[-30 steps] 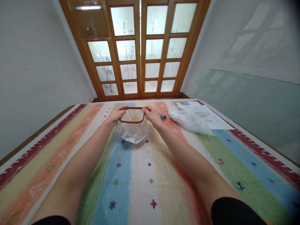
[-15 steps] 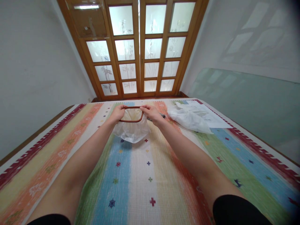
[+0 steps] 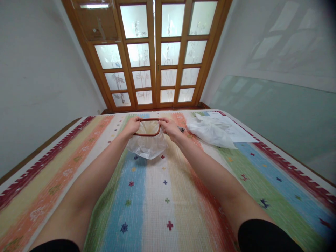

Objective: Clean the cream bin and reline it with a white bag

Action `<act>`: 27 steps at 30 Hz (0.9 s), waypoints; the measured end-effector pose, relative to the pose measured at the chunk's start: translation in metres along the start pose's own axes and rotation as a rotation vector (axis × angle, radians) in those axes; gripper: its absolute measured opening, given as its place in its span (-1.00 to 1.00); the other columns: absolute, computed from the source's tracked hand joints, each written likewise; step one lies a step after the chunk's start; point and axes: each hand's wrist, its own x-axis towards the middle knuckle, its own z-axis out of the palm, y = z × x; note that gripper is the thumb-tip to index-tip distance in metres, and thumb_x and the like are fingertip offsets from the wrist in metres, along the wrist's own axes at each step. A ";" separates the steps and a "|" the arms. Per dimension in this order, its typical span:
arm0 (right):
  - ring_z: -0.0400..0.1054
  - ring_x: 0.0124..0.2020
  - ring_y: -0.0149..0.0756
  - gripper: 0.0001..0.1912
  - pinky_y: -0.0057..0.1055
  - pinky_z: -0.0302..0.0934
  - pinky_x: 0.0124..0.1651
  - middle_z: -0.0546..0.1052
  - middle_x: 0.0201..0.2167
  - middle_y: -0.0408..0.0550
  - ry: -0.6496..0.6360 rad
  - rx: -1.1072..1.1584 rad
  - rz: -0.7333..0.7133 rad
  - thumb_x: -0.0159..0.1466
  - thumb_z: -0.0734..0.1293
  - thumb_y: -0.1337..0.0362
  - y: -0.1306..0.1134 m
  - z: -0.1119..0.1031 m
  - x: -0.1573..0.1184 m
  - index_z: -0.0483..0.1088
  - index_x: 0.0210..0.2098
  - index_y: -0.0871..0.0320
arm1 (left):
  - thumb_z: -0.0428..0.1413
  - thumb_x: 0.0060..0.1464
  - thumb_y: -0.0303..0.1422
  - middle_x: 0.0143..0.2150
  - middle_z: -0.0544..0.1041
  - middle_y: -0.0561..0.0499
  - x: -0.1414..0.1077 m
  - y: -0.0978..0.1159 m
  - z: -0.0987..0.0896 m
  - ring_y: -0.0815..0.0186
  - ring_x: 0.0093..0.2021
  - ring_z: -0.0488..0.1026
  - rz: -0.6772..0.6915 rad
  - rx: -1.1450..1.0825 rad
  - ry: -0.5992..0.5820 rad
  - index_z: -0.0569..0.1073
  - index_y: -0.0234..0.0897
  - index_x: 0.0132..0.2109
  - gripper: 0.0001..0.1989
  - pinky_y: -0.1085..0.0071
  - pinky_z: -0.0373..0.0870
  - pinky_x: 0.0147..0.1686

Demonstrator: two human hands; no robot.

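A brown rounded rectangular rim (image 3: 147, 135) forms the mouth of a small bin, with a translucent white plastic bag (image 3: 147, 147) draped over its outside. My left hand (image 3: 132, 126) is closed on the rim's left far corner. My right hand (image 3: 169, 127) pinches the rim at the right far corner. Through the ring the pale, bag-lined inside shows. The bag's loose lower edge hangs towards me above the tablecloth, hiding the bin's body.
A striped cloth (image 3: 157, 210) covers the table. To the right, a crumpled white plastic bag (image 3: 211, 131) lies partly on white paper sheets (image 3: 240, 131). A small dark object (image 3: 181, 129) sits just beyond my right hand. Wooden glazed doors (image 3: 154, 52) stand behind the table.
Both hands keep their hold on the rim, which has barely moved. The whole view has shifted very slightly.
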 end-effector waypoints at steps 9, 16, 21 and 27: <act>0.24 -0.50 -0.40 -0.89 -0.49 0.07 -0.48 0.39 -0.50 -0.24 0.057 -0.060 -0.043 0.20 0.33 0.21 0.006 -0.002 0.012 0.35 -0.30 0.09 | 0.04 -0.08 -0.54 -0.27 0.65 -0.05 -0.003 0.006 0.001 0.11 -0.13 0.56 -0.016 -0.033 -0.014 0.63 -0.29 -0.20 -0.67 0.23 0.47 0.05; 0.21 -0.49 -0.39 -0.90 -0.48 0.04 -0.48 0.36 -0.51 -0.21 0.098 -0.155 -0.102 0.21 0.30 0.26 0.008 -0.002 0.027 0.29 -0.42 0.09 | 0.04 -0.08 -0.52 -0.25 0.66 -0.08 0.002 0.001 0.001 0.10 -0.14 0.57 0.004 -0.008 -0.028 0.64 -0.29 -0.22 -0.68 0.21 0.47 0.05; 0.19 -0.49 -0.37 -0.88 -0.46 0.00 -0.48 0.35 -0.52 -0.20 0.095 -0.185 -0.096 0.21 0.30 0.27 0.006 -0.001 0.027 0.27 -0.44 0.09 | 0.00 -0.12 -0.54 -0.24 0.66 -0.08 0.002 0.001 0.001 0.12 -0.16 0.57 0.012 0.007 -0.044 0.63 -0.29 -0.21 -0.63 0.23 0.47 0.03; 0.22 -0.40 -0.34 -0.81 -0.42 0.03 -0.35 0.34 -0.51 -0.20 0.127 -0.393 -0.237 0.24 0.29 0.24 0.009 -0.001 0.034 0.25 -0.49 0.09 | 0.02 -0.11 -0.53 -0.26 0.65 -0.07 -0.003 0.003 0.000 0.12 -0.15 0.55 0.021 -0.002 -0.035 0.61 -0.29 -0.21 -0.66 0.22 0.47 0.05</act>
